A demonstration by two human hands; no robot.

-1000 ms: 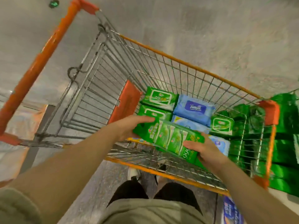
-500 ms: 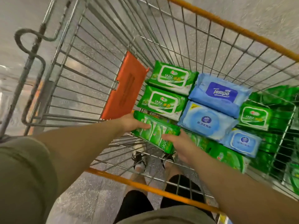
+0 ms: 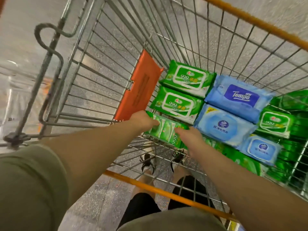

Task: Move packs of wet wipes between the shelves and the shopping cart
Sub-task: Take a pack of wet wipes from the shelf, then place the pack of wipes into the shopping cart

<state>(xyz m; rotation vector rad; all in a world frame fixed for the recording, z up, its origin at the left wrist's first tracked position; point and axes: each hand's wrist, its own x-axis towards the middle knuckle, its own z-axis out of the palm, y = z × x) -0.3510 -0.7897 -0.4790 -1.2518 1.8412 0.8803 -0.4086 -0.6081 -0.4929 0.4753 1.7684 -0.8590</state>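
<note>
speckled floor (image 3: pixel 106 90) under cart (image 3: pixel 250 22); left hand (image 3: pixel 143 120), right hand (image 3: pixel 190 135) grip green pack (image 3: pixel 166 130).

Green wet-wipe packs (image 3: pixel 187 80) with white-framed labels lie beside a pale blue pack (image 3: pixel 236 97) bearing a dark blue logo patch. The silver wire shopping cart (image 3: pixel 103 52) has orange rims and an orange flap (image 3: pixel 141 87), over speckled grey floor (image 3: pixel 93 205).

Single head-worn wide-angle view, steeply down and forward, close over the wire shopping cart (image 3: pixel 106 67).
</note>
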